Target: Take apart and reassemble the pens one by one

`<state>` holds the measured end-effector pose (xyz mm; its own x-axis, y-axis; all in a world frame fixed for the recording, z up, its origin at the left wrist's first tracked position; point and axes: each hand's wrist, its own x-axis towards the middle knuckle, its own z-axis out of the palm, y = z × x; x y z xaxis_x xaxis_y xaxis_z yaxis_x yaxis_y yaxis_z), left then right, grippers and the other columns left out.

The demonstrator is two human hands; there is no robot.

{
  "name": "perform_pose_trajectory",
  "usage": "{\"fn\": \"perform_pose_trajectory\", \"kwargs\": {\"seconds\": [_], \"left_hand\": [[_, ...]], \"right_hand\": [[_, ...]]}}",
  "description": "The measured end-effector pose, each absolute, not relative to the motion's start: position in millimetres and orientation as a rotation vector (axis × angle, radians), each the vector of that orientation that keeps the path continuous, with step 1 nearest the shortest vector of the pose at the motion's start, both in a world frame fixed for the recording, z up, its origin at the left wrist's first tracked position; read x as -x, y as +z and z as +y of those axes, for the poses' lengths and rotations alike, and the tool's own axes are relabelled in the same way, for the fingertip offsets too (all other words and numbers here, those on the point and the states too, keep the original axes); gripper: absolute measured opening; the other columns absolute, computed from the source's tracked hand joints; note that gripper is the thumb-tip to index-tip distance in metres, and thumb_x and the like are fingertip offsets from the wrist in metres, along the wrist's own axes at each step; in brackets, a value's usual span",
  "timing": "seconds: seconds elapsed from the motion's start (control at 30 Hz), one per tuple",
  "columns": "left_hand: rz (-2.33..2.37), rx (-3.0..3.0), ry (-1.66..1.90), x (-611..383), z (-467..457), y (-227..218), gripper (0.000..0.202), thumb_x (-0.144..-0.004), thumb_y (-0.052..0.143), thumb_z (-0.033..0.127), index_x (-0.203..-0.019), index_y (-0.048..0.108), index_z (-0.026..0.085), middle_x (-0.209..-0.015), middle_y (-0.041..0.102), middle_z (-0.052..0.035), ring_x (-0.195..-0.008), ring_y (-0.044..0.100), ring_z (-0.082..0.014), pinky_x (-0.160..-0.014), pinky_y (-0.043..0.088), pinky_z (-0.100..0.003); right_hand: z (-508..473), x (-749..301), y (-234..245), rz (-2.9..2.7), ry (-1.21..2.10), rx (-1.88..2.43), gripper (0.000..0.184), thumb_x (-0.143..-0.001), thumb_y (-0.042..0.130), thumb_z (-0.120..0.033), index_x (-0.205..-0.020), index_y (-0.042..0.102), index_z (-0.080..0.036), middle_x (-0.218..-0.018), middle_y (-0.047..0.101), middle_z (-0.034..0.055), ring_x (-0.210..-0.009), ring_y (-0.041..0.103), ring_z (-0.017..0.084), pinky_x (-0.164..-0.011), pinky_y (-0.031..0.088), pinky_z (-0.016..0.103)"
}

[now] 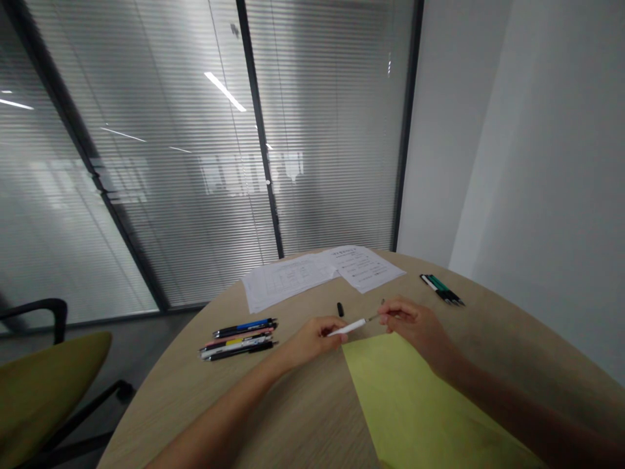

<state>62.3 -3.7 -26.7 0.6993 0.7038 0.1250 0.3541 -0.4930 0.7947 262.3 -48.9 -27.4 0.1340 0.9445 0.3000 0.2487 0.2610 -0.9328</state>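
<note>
My left hand (319,335) is closed round a white pen barrel (354,327) that slants up to the right. A thin pen refill (375,317) reaches from the barrel's right end to my right hand (407,319), whose fingertips pinch it. How far the refill sits inside the barrel is hidden. A small black pen part (340,309), perhaps a cap or grip, lies on the table just beyond the barrel. Below both hands is a sheet of yellow paper (405,404), partly covered by my right forearm.
Several pens (239,339) lie side by side left of my left hand. A smaller group of green, white and black pens (442,290) is at the right. Printed white sheets (288,280) cover the round table's (293,417) far side. A green chair (53,371) stands at left.
</note>
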Motion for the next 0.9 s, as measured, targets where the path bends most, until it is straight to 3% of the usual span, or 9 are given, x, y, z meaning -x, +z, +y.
{"fn": "perform_pose_trajectory", "kwargs": {"seconds": [0.57, 0.77, 0.9], "left_hand": [[0.793, -2.125, 0.516, -66.6, -10.1, -27.6, 0.019, -0.074, 0.048, 0.025, -0.084, 0.060, 0.014, -0.072, 0.055, 0.0010, -0.066, 0.046, -0.0119, -0.062, 0.035, -0.021], [0.784, -2.056, 0.532, -63.5, -3.6, -33.9, 0.022, -0.078, 0.043, 0.033, -0.080, 0.056, 0.015, -0.061, 0.048, 0.0040, -0.056, 0.042, -0.0090, -0.055, 0.034, -0.020], [0.832, -1.974, 0.675, -58.3, 2.8, -33.2, 0.026, -0.079, 0.039, 0.035, -0.087, 0.053, 0.015, -0.060, 0.051, 0.0028, -0.058, 0.046, -0.0111, -0.058, 0.036, -0.023]], "right_hand": [[-48.8, -253.7, -44.6, -1.428, 0.802, 1.252, 0.022, -0.057, 0.055, -0.031, -0.075, 0.057, -0.017, -0.067, 0.057, 0.0020, -0.059, 0.054, 0.013, -0.052, 0.042, 0.024], [-41.7, -256.6, -51.2, -1.509, 0.827, 1.160, 0.036, -0.058, 0.053, -0.025, -0.094, 0.053, -0.016, -0.083, 0.059, 0.0054, -0.063, 0.055, 0.012, -0.054, 0.044, 0.024], [-31.4, -260.1, -59.3, -1.658, 0.765, 1.281, 0.029, -0.064, 0.048, -0.020, -0.092, 0.055, -0.016, -0.084, 0.061, 0.0059, -0.062, 0.056, 0.013, -0.053, 0.043, 0.024]]}}
